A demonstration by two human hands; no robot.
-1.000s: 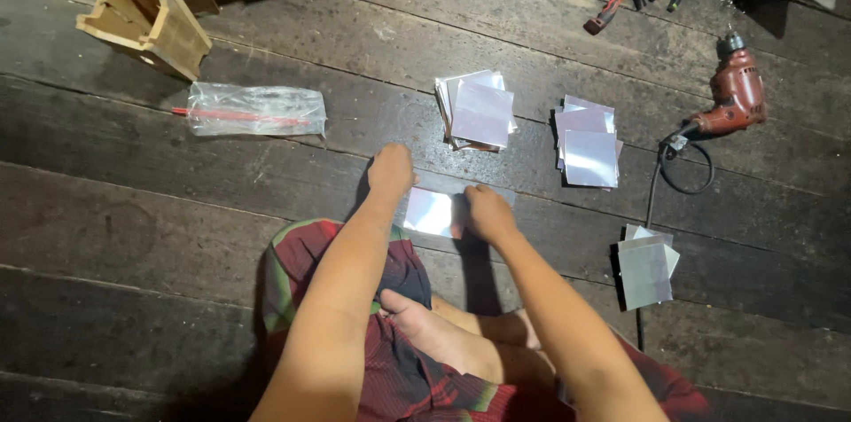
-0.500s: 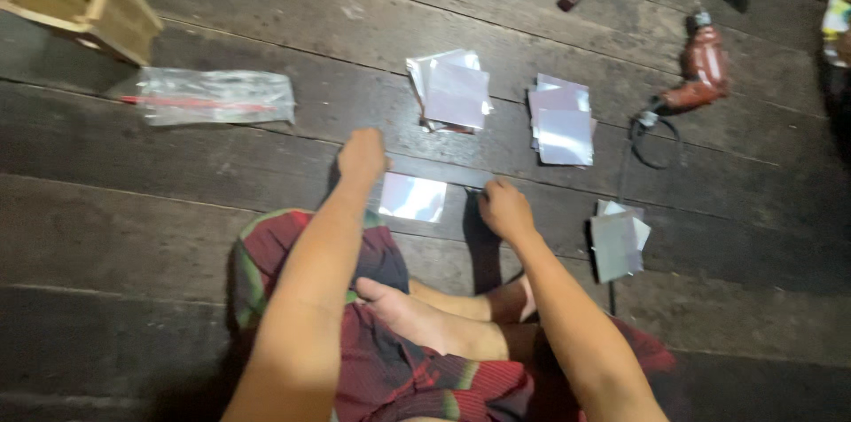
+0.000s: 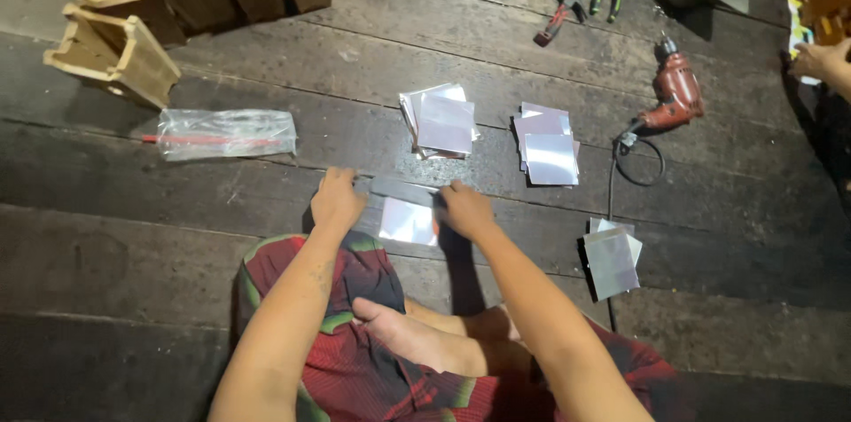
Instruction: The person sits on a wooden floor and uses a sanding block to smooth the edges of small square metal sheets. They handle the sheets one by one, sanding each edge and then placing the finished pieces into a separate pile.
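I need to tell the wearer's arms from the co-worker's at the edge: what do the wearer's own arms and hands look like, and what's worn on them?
Both arms are bare to past the elbow, with no sleeves in view. The left hand and right hand wear no gloves, rings, watch or bands that can be seen. Lower down is red, dark-striped cloth with green edging.

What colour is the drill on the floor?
The drill is red, with a dark cord; the head view shows it at upper right.
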